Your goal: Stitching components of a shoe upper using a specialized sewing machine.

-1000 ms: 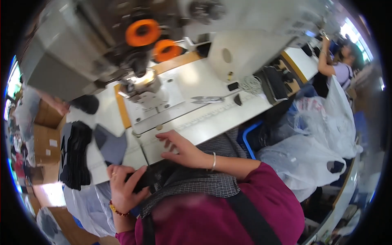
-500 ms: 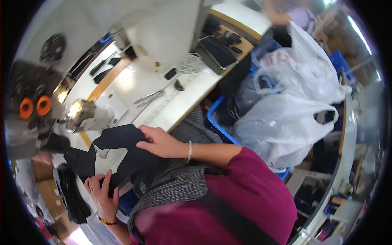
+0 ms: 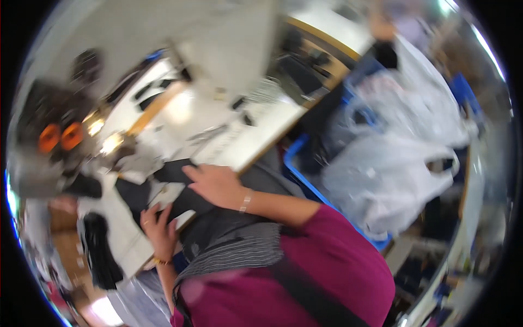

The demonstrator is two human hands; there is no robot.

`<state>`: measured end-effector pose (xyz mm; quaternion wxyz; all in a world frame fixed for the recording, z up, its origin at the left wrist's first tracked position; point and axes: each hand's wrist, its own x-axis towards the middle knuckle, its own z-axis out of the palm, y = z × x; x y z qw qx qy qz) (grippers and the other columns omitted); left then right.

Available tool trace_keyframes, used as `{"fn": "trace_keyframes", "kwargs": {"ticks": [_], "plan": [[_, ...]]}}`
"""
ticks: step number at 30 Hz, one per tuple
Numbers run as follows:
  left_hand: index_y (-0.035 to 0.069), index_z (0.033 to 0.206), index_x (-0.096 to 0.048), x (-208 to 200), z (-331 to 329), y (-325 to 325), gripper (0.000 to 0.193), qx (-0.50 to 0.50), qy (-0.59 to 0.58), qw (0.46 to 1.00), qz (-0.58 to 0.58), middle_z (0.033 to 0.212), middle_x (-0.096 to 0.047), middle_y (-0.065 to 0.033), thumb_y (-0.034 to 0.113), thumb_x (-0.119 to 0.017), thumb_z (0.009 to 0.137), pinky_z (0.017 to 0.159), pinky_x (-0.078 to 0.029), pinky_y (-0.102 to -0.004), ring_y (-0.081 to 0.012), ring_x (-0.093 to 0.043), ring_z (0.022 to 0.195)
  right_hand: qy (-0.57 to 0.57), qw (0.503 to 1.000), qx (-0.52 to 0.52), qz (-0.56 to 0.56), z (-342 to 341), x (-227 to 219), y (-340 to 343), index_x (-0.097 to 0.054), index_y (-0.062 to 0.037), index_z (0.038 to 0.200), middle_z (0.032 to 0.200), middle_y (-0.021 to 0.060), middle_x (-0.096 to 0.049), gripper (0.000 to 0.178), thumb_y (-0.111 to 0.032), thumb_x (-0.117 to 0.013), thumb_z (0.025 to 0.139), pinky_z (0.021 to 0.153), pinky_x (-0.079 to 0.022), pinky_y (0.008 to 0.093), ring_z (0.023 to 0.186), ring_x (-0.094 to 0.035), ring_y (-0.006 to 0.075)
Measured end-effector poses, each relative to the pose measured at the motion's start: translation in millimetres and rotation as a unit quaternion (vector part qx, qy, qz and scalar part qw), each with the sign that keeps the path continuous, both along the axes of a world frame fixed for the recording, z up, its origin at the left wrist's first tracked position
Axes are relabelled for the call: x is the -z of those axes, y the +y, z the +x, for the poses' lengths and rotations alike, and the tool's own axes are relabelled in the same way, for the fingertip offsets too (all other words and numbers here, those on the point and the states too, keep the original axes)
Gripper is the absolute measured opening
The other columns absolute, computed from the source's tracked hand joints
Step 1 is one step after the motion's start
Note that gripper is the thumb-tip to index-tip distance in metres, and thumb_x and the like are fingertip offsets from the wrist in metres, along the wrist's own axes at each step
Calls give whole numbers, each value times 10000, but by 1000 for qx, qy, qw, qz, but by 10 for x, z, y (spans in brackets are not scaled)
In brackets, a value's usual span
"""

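Note:
A dark piece of fabric (image 3: pixel 134 197) lies on the white sewing table (image 3: pixel 117 248) by the head of a sewing machine (image 3: pixel 128 159), with pale tabletop showing through a gap in it. My left hand (image 3: pixel 159 231) rests at the fabric's near edge, its fingers spread. Across the gap, my right hand (image 3: pixel 218 187) lies over the fabric with fingers stretched out. Motion blur softens the picture, and the fabric under my palms is hidden.
Metal scissors (image 3: pixel 208 133) and a coil of pale cord (image 3: pixel 264 91) lie farther along the table. White plastic bags (image 3: pixel 381 169) fill a blue basket (image 3: pixel 308 182) at my right. A bundle of black strips (image 3: pixel 98 250) hangs at the left. Another person (image 3: pixel 411 32) is at the far right.
The view has shifted, so the table appears farther right. My right hand's fingers have straightened out from a pinch on the fabric. My left hand stays by the fabric's edge.

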<state>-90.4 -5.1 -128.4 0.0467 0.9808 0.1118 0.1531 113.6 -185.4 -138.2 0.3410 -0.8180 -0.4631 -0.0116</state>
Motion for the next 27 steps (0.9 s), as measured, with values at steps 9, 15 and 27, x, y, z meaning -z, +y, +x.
{"fn": "trace_keyframes", "kwargs": {"ticks": [9,15,27], "plan": [[171,1079,-763,-125,49,-86,356,-26,-104,994,-36,1042,-628,-52,235,-822,734,1020,-436,-467,-290,-587,1019,-85,996,0,32,7,-23,32,-658,-173,1265,789,58,-614,414,-299,-712,875,535,-479,385,660,-633,255],[176,1063,-764,-176,48,-75,362,-29,-114,992,-39,1016,-618,-35,271,-834,721,972,-449,-439,-269,-583,985,-131,991,-1,33,25,-8,48,-663,-149,1265,722,34,-548,398,-306,-688,900,494,-458,362,590,-589,218],[179,1039,-761,-205,-339,479,332,-55,-79,994,-51,1031,-622,-27,267,-818,724,1073,-382,-475,-249,-589,1052,-130,990,21,48,603,-248,89,-677,-110,1125,1031,106,-610,317,-133,-721,812,707,-526,425,926,-618,307]]}}
